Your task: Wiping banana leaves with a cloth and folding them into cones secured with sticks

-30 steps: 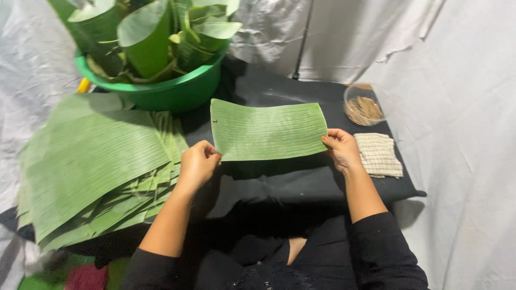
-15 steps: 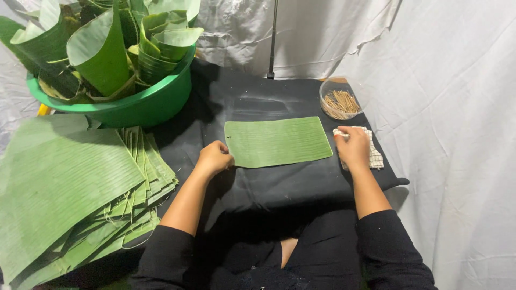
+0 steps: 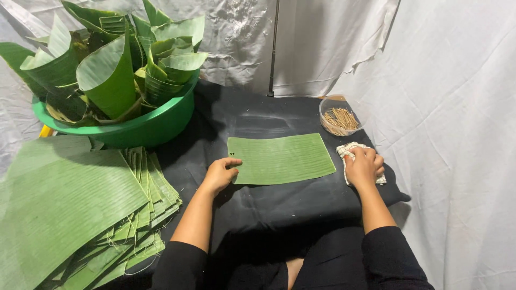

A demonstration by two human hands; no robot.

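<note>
Fingers of right hand curled tight on cloth at right edge of table. Left hand loosely bent, fingertips pressing left edge of leaf, flat at mid table.

Could tear along ribs if rubbed hard. Could slide if left hand lifts.

No labels or signs anywhere. Clear round tub of sticks at far right corner. Green bowl of leaf cones far left. Leaf pile off left edge.
</note>
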